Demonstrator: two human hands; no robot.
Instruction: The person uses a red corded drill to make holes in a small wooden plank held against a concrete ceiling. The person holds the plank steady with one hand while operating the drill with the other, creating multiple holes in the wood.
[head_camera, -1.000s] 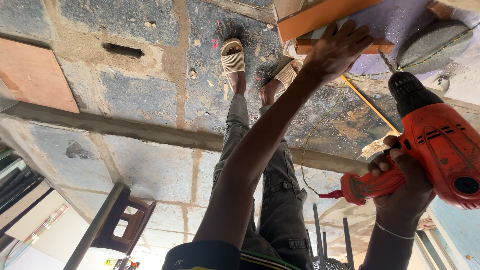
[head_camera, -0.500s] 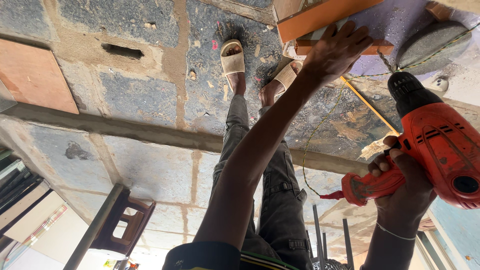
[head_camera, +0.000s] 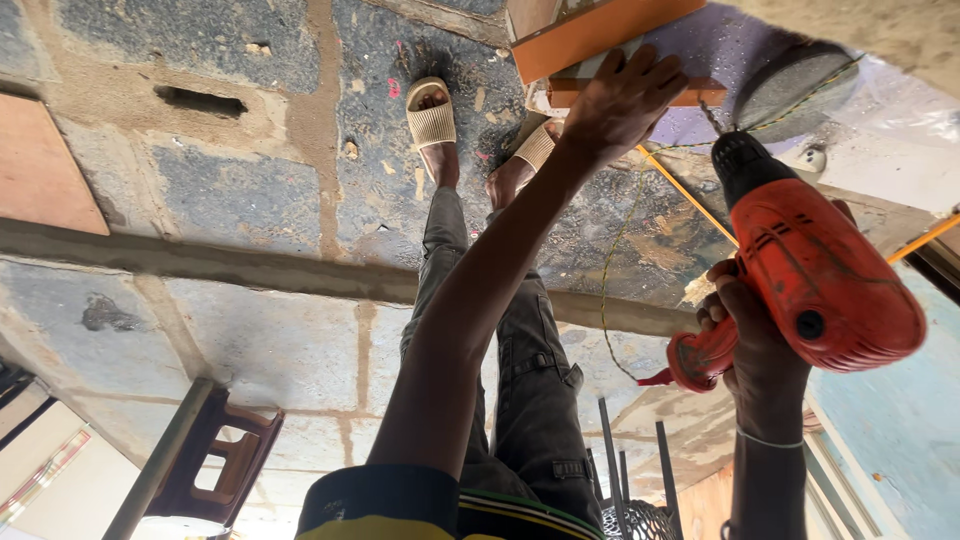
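Note:
My left hand (head_camera: 622, 98) lies flat, fingers spread, on an orange wooden board (head_camera: 590, 35) and the wooden piece under it, on the floor beside my feet in beige sandals (head_camera: 432, 112). My right hand (head_camera: 752, 340) grips the handle of a red power drill (head_camera: 820, 270). The drill's black chuck (head_camera: 738, 158) points up toward the board, just right of my left hand. Its bit tip is hard to make out. My legs in dark trousers (head_camera: 520, 360) stretch out between both arms.
The floor is rough concrete slabs with a raised ridge (head_camera: 200, 262) across it. A brown wooden stool (head_camera: 215, 465) stands lower left and a brown panel (head_camera: 40, 170) far left. A round grey disc (head_camera: 790, 80), a thin yellow strip (head_camera: 690, 195) and metal rods (head_camera: 612, 450) lie near the drill.
The drill has edged a little leftward, closer to my left hand and the board. My left hand stays pressed on the wood.

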